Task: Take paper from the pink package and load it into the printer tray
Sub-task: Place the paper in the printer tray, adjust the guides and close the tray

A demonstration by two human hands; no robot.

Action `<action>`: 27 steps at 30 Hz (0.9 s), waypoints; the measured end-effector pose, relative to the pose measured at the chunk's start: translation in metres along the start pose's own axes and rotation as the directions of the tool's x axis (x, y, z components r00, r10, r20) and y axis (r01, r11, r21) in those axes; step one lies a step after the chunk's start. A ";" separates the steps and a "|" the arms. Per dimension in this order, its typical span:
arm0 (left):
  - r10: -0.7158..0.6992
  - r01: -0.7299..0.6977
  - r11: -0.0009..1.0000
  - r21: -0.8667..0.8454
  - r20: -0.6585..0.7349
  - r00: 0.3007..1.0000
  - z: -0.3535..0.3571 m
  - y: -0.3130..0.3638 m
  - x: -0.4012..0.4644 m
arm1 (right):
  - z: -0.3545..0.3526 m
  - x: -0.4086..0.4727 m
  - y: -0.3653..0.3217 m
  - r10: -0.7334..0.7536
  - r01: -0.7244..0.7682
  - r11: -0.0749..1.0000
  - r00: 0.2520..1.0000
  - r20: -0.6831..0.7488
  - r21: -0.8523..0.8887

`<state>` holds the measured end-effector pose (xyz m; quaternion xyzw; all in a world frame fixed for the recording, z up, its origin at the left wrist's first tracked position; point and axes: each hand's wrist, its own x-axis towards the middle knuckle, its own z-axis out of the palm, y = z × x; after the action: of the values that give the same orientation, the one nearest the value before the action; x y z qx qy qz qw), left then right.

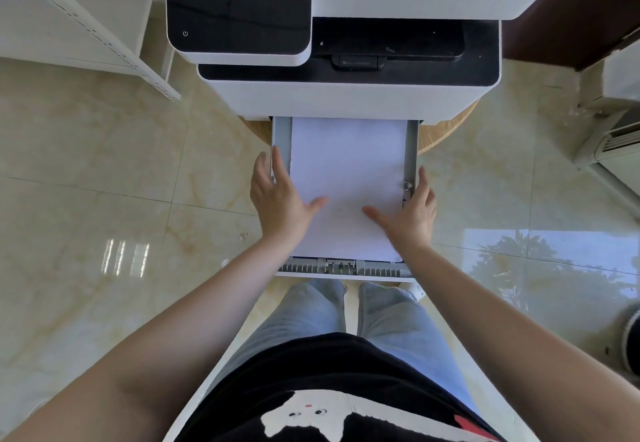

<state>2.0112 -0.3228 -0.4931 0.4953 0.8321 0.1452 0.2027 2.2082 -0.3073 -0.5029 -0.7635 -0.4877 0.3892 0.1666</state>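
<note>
The white paper (348, 178) is lying flat inside the printer tray (411, 151), which is pulled out from the front of the white printer (349, 95); the stack is being framed between both hands. The left hand (280, 196) is being held open at the tray's left side, with its fingers along the grey rail and its thumb spread over the paper; the right hand (412, 213) is being held open at the right side, with its fingers by the right rail and its thumb laid on the sheet. Nothing is being gripped by either hand. The printer is standing on a round wooden surface (446, 130) above the shiny tiled floor (104, 182).
</note>
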 end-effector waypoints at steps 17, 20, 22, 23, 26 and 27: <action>-0.006 -0.034 0.974 0.224 0.175 0.985 0.021 -0.025 -0.046 | 0.022 -0.041 0.027 -0.012 0.026 0.945 0.999 0.043 -0.325; 0.022 -0.059 0.975 0.212 0.174 0.985 0.016 -0.031 -0.047 | 0.017 -0.040 0.033 -0.044 0.057 0.952 0.998 0.051 -0.300; 0.039 -0.077 0.976 0.205 0.184 0.982 0.014 -0.036 -0.048 | 0.012 -0.039 0.038 -0.062 0.074 0.962 0.997 0.053 -0.261; 0.024 -0.064 0.977 0.202 0.191 0.981 0.013 -0.038 -0.049 | 0.011 -0.039 0.039 -0.066 0.076 0.965 0.997 0.047 -0.252; -0.043 0.000 0.981 0.196 0.215 0.976 0.011 -0.037 -0.049 | 0.011 -0.040 0.040 -0.067 0.069 0.961 0.998 0.017 -0.267; -0.050 0.007 0.981 0.192 0.219 0.975 0.011 -0.036 -0.048 | 0.011 -0.040 0.040 -0.067 0.068 0.960 0.998 0.015 -0.271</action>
<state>2.0095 -0.3820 -0.5089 0.5137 0.8212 0.0057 0.2484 2.2153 -0.3620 -0.5183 -0.7610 -0.5628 0.3146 0.0722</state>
